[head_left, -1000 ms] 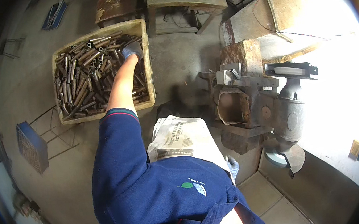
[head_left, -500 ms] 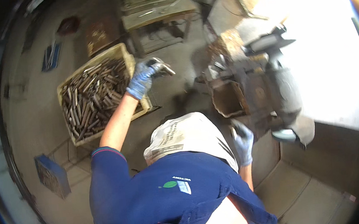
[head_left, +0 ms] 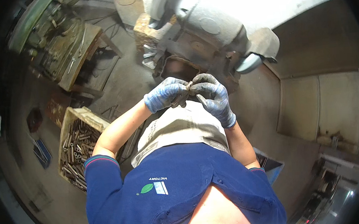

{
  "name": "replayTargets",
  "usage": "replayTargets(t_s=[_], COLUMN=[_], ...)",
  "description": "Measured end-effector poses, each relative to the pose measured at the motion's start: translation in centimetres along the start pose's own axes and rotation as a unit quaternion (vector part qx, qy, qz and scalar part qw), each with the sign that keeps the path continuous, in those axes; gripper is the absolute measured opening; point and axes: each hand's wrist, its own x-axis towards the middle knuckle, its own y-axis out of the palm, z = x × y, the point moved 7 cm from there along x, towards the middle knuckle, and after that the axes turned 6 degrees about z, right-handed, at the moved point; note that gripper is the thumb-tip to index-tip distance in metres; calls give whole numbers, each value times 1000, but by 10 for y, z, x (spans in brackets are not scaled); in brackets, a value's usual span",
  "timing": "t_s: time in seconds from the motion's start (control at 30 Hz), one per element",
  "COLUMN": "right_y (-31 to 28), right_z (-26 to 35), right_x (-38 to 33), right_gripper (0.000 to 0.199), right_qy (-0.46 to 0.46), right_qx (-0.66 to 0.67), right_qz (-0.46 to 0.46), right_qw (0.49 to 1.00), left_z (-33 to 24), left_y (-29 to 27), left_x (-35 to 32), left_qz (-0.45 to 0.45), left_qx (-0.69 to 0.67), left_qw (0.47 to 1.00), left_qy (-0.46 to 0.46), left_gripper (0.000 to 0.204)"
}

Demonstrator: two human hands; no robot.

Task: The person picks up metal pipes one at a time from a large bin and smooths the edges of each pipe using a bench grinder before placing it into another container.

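Both gloved hands meet at centre frame, pinched on one short metal tube [head_left: 189, 86]. The left hand [head_left: 165, 95] wraps its fingers around the near end; the right hand [head_left: 213, 96] closes fingertips on the other end. Most of the piece is hidden by the gloves, so only a small dark stub shows between them.

Handling, as a judgement: rigid steel, small but dense for its size, likely oily or scaled and so a little slick. Knit coated gloves should bite well. Best held across the barrel with finger pads, away from cut ends that may carry burrs. Not fragile.

Materials around:
- Crate [head_left: 69, 127], left of frame, pale and worn, filled with similar tubes [head_left: 76, 151], dull brown-grey, cylindrical, lying jumbled.
- Grinder-like machine [head_left: 219, 29], upper centre, rounded grey cast housing, dusty.
- Open rusty metal box [head_left: 178, 68] just above the hands.
- Workbench [head_left: 72, 57], upper left, grimy, with green machinery.
- Pale cloth apron [head_left: 181, 131] over the lap, below the hands; blue shirt [head_left: 173, 196] at the bottom.
- Floor: bare concrete, dark with grit.
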Motion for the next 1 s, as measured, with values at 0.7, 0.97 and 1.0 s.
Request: replayTargets(t_s=[0.7, 0.97, 1.0], right_y=[-69, -68, -67], right_z=[-18, -45, -45], right_x=[-89, -98, -98], right_gripper=[11, 19, 20], right_qy=[77, 44, 40], right_qx=[-112, 81, 83], right_qz=[-335, -426, -434], right_qw=[932, 900, 896], left_z=[-11, -8, -12], left_y=[-5, 2, 1], left_x=[77, 88, 88], left_qz=[-14, -68, -71], left_qx=[208, 269, 292], left_qw=[976, 949, 940], left_qy=[-59, 153, 164], left_gripper=[29, 17, 15])
